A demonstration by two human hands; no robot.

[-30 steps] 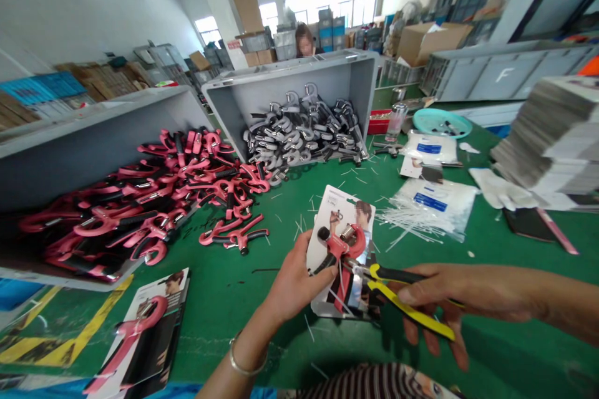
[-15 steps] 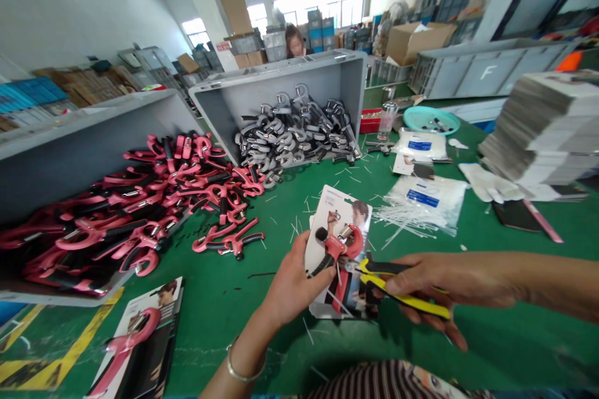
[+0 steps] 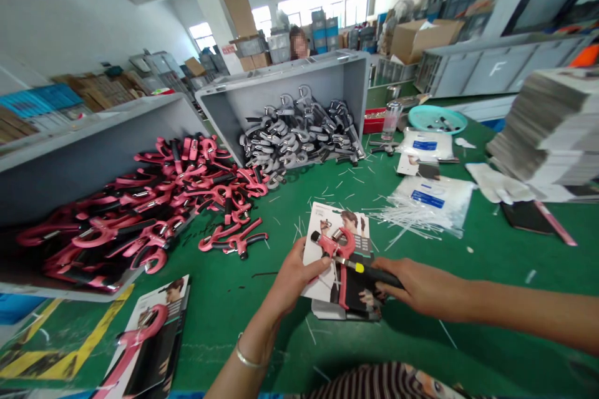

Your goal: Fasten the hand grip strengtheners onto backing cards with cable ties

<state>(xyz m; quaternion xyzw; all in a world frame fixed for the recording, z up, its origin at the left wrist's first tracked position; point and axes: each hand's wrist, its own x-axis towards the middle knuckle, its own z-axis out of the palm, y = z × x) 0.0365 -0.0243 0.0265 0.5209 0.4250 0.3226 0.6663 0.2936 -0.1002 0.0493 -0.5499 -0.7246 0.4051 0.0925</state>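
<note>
A printed card (image 3: 314,288) with a pink and black hand grip exerciser (image 3: 349,244) lying on its front is in my left hand (image 3: 291,283). My left thumb presses near the grip's handle, and the fingers go behind the card. My right hand (image 3: 412,283) is wrapped round black and yellow pliers (image 3: 381,275), seen nearly edge-on. Their tip is against the card beside the grip, where a white cable tie shows; I cannot tell whether the jaws are closed on it. Under the held card lies a stack of similar cards (image 3: 344,312).
Pink hand grips (image 3: 154,199) spill from a tilted grey crate at left; grey ones (image 3: 299,131) fill another behind. Another carded grip (image 3: 135,340) lies front left. Loose cable ties (image 3: 412,221), plastic bags (image 3: 433,199), a turquoise plate (image 3: 414,117) and stacked cards (image 3: 538,124) occupy the right.
The pliers have turned in my right hand, from both yellow handles spread to nearly edge-on. The held card is tilted and shifted slightly left, uncovering more of the stack beneath.
</note>
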